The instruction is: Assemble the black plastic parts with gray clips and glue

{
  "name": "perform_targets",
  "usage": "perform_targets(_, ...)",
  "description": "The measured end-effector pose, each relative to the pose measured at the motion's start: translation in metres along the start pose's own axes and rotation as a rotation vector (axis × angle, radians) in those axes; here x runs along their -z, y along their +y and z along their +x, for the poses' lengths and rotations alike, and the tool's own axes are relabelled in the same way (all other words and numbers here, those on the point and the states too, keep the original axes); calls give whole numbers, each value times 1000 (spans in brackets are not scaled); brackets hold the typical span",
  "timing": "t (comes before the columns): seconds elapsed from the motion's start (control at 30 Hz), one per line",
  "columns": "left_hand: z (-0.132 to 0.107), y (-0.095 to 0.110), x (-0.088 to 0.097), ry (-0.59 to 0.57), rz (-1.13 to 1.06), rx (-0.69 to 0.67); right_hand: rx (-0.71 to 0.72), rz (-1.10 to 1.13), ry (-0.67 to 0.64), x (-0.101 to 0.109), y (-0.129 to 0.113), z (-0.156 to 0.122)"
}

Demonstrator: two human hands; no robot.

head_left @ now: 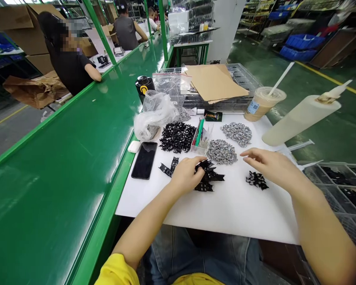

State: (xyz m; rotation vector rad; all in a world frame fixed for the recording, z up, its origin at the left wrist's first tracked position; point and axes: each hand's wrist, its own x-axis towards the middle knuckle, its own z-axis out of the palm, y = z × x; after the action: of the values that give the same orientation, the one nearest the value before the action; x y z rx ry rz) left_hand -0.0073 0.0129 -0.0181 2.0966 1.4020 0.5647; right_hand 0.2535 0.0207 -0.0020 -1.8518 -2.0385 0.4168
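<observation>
The left hand (pixel 185 175) curls onto a heap of black parts (pixel 210 176), its grip unclear, while the half-open right hand (pixel 268 164) holds nothing near grey parts (pixel 222 152)

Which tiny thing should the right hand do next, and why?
I'd guess the right hand should reach over and pick a piece from the grey pile. It is open, and its fingers point toward that pile. The left hand is already busy on the black pieces, so the right hand looks like the free one.
</observation>
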Motion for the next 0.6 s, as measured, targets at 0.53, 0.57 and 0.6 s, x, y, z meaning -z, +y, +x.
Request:
perform_targets(0.53, 1, -22, 41, 72, 553, 438, -31, -113, -158, -19, 39, -5)
perform_targets(0.57, 1, -21, 39, 50, 568, 429, -30, -111, -151, -19, 38, -4)
perform_targets(0.6, 1, -19, 37, 40, 571, 419, -40, -105, -130, -18, 35, -4)
